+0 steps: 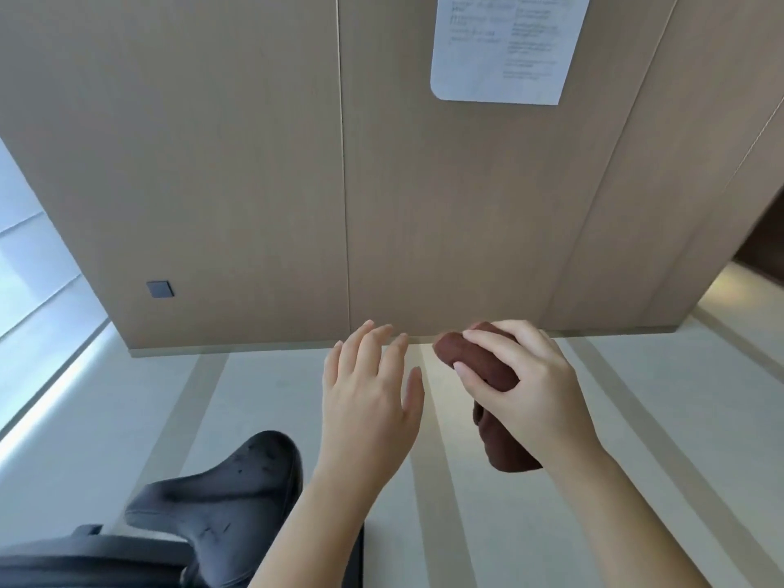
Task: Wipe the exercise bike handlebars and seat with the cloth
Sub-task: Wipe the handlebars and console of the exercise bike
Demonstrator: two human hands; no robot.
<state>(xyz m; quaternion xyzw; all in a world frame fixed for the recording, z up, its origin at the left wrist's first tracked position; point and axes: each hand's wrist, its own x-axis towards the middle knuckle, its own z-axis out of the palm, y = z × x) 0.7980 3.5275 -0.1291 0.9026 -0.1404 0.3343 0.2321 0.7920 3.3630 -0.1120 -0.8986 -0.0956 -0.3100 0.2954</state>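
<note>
While my right hand (526, 388) clamps the bunched cloth (479, 367) ready to wipe, my left hand (369, 396) hangs open and empty, clear above the seat (220, 494).

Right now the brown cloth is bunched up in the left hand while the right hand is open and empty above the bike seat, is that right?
Not quite: the hands are swapped. The head view shows the brown cloth bunched up in the right hand, while the left hand is open and empty above the bike seat.
</note>
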